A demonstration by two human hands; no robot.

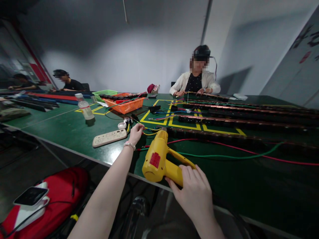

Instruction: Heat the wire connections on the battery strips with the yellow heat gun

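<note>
A yellow heat gun [159, 151] with a red label is gripped by its handle in my right hand [195, 184]. Its nozzle points away from me, just above the near end of a long black wire harness [196, 133]. My left hand [137, 132], with a bracelet at the wrist, is closed in a pinch on thin yellow wires [150, 134] left of the nozzle. The exact spot under the fingertips is hidden. A red cable [184, 140] and a green cable [219, 157] run rightward across the table beyond the gun.
A phone in a beige case [109, 138] and a small white case [122, 125] lie left of my left hand. Farther back are a bottle [85, 108] and an orange basket [127, 106]. More harnesses [236, 121] stretch rightward. A co-worker [194, 79] sits opposite.
</note>
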